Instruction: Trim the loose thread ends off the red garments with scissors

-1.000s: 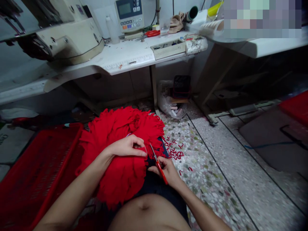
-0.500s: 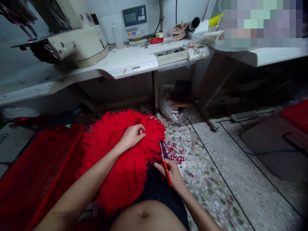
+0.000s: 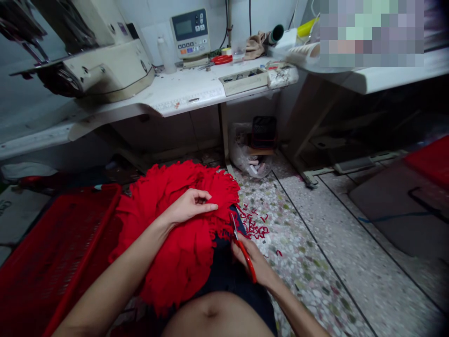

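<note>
My left hand (image 3: 189,207) lies on top of the red fabric (image 3: 178,238), half curled, with the fingers bent in toward the thumb; I can't tell whether it is pinching a fold or only resting there. My right hand (image 3: 250,260) is closed around the red handles of the scissors (image 3: 245,260), whose narrow blades point up and just reach the fabric's fringed edge. The fabric is a large, ragged heap across my dark shorts (image 3: 224,267), with a red crate (image 3: 59,243) touching its left side. Small red scraps (image 3: 254,227) lie on the speckled floor (image 3: 308,262) just beside it. Ahead, a sewing machine (image 3: 105,65) sits on the white surface (image 3: 185,89), and a plastic bag (image 3: 245,150) lies underneath.
</note>
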Demonstrator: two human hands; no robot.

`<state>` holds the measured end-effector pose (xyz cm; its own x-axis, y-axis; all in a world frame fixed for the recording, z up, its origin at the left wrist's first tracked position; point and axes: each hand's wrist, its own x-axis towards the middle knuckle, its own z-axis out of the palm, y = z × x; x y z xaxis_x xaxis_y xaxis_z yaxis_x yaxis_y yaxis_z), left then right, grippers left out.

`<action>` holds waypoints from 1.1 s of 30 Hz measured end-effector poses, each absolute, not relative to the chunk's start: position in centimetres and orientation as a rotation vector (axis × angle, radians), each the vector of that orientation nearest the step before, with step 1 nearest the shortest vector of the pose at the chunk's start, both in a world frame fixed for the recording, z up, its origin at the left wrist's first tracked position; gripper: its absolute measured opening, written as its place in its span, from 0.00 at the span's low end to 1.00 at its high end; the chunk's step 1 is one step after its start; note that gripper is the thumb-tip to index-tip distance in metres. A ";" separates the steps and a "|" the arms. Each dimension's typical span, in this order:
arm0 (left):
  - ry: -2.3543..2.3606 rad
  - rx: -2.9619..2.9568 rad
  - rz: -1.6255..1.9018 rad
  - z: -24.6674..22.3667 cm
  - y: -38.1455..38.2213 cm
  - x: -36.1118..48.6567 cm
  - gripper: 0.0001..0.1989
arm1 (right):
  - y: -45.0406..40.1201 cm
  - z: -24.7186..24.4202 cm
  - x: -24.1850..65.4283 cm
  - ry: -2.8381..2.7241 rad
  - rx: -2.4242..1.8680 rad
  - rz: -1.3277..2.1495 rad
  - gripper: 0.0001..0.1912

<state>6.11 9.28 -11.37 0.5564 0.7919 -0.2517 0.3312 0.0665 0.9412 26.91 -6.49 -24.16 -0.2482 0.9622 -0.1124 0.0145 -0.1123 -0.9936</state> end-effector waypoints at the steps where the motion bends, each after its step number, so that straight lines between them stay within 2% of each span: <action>1: 1.005 1.502 0.455 -11.6 9.0 6.1 0.19 | -6.5 -23.8 26.8 -1.386 -1.162 1.457 0.21; 10: 0.963 1.489 0.384 -12.1 8.0 5.8 0.17 | -4.6 -21.3 25.9 -1.545 -1.103 1.439 0.20; 23: 0.918 1.524 0.331 -11.9 8.0 6.3 0.16 | -4.3 -22.1 25.5 -1.477 -1.170 1.405 0.20; 33: 0.934 1.555 0.251 -12.6 8.1 6.2 0.18 | -4.6 -24.7 25.1 -1.372 -1.303 1.329 0.29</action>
<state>6.21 8.12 -12.61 0.6490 0.6775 -0.3462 0.4123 0.0692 0.9084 25.12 -4.56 -24.66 -0.1437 0.9840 -0.1054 0.1367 -0.0857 -0.9869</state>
